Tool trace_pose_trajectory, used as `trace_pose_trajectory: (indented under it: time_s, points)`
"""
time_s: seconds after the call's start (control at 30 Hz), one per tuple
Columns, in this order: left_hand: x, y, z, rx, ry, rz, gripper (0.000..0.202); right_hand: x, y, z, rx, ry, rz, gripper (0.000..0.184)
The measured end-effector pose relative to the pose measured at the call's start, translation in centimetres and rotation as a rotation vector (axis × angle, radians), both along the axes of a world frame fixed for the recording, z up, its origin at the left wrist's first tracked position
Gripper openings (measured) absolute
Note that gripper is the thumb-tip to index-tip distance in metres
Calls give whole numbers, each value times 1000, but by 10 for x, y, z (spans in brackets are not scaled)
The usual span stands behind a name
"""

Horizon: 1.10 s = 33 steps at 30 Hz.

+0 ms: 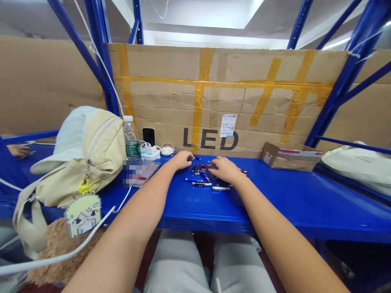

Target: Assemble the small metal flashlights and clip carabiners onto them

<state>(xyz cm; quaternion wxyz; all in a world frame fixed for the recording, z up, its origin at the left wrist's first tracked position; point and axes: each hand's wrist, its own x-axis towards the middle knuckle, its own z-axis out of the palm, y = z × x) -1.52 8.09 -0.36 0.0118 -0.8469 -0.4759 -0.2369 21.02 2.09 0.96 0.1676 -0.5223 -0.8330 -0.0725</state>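
Note:
Several small pen-like tubes [201, 182] in blue, red, black and silver lie scattered on the blue shelf top [287, 203]. My left hand [182, 159] rests at the left edge of the pile, fingers curled and closed round one small dark piece. My right hand [225, 169] lies over the middle of the pile with its fingers bent down on the tubes; what it grips is hidden.
A cream bag [88, 162] with a keychain charm, a water bottle [131, 140], a phone [143, 171] and a charger with white cables sit at the left. A small cardboard box [290, 156] and a white bag [357, 165] stand at the right. A taped cardboard wall marked LED backs the shelf.

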Motion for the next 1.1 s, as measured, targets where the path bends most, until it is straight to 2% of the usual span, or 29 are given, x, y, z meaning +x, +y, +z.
trace_pose_trajectory:
  time_s: [0.13, 0.33, 0.43, 0.57, 0.67, 0.93, 1.1]
  points:
    - [0, -3, 3, -19, -54, -20, 26, -22, 16, -5, -114, -108, 9, 23]
    - [1, -5, 6, -80, -131, -56, 27, -21, 38, -17, -181, -57, -7, 18]
    - [2, -7, 6, -126, -176, -89, 28, -18, 38, -21, -137, 78, 47, 14]
    - [6, -11, 7, -194, -205, -167, 30, -16, 34, -21, 10, 402, 145, 13]
    - [10, -15, 9, -244, -218, -231, 31, -18, 33, -20, 99, 535, 224, 12]
    - [19, -20, 12, -306, -267, -322, 28, -18, 35, -24, 186, 540, 348, 8]
    - [19, -18, 9, -284, -317, -331, 27, -14, 32, -23, 214, 489, 334, 15]
